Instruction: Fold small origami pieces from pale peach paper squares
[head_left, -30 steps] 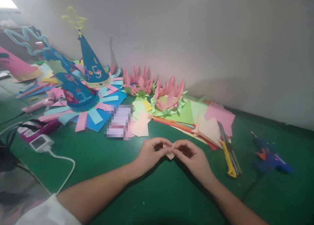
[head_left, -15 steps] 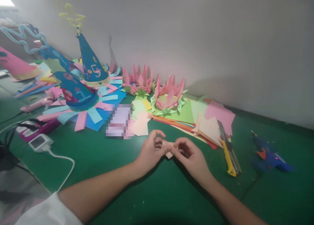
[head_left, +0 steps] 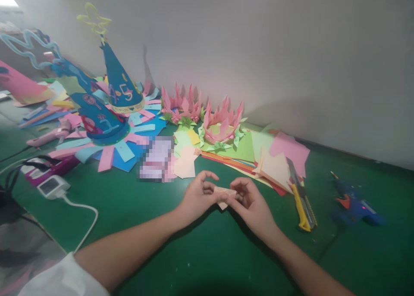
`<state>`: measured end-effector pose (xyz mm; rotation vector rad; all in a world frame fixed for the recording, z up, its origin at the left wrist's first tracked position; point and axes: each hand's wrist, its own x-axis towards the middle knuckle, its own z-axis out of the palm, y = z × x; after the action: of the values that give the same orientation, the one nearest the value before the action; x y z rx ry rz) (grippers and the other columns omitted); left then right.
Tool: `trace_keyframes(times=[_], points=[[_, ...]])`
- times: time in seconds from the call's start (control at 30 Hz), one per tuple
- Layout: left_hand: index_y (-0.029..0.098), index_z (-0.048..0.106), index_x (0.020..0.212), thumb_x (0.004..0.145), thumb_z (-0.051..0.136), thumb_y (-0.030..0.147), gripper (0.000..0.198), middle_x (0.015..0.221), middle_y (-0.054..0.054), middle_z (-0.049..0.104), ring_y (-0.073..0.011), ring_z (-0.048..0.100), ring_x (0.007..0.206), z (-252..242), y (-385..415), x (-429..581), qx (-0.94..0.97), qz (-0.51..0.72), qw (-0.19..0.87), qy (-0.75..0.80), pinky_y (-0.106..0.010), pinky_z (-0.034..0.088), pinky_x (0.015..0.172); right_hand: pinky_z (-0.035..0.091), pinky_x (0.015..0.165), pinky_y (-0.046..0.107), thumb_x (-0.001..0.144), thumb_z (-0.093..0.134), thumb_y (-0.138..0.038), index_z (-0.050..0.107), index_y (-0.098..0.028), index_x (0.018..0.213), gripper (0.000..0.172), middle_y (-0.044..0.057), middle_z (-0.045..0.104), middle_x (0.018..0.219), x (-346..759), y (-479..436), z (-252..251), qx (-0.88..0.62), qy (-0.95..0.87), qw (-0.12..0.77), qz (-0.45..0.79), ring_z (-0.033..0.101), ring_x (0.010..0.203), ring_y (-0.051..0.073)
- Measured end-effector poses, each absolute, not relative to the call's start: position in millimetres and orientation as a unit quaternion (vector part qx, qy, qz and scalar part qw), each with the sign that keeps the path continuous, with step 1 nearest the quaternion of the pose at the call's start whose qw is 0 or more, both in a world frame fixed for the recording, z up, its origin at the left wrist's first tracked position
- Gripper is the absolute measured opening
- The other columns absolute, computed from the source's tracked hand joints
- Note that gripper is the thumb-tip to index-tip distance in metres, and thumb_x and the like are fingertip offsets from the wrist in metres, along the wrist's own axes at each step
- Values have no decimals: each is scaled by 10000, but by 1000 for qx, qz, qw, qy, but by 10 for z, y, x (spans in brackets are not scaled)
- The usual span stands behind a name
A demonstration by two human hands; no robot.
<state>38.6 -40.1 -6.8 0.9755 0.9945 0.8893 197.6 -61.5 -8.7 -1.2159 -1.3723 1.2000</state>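
Note:
A small piece of peach paper, folded to a point at its lower end, is pinched between my two hands above the green table. My left hand grips its left side with thumb and fingers, the index finger arched above. On the other side, my right hand presses the paper with its thumb, the fingers curled behind. Both thumbs nearly meet at the middle of the paper. The part of the paper under the fingers is hidden.
Beyond my hands stand pink paper crowns on stacked coloured paper. A yellow utility knife and a blue glue gun lie to the right. Blue cone hats, a pixelated phone-like object and a power strip occupy the left.
My right hand's fingers have shifted slightly up and back, baring more of the paper's upper right corner. My left hand keeps almost the same place.

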Motion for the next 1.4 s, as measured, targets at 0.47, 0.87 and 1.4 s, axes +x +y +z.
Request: trace_keyframes(times=[0.47,0.87,1.4], points=[[184,423,973,637,744,326,486,595,83,515,-64,519,518,-105,-395,377,472,386,664,432,-191,402,540,499,709,255,758,636,-433,472,-248,1005,350,9,513,845,2038,-589,-94,-491,-549,437,517,567,804,147],[190,414,974,658,718,331,461,640,76,503,-52,490,514,-90,-408,385,492,382,658,422,-182,387,528,465,596,218,782,614,-400,478,-228,874,238,-10,479,779,2015,-590,-77,-480,-577,444,490,517,668,116],[204,424,1037,728,627,245,372,659,69,513,-64,501,563,-112,-477,393,594,367,572,430,-181,395,550,459,723,315,824,564,-335,581,-208,695,181,55,595,818,2037,-574,-73,-498,-671,399,378,570,810,205]])
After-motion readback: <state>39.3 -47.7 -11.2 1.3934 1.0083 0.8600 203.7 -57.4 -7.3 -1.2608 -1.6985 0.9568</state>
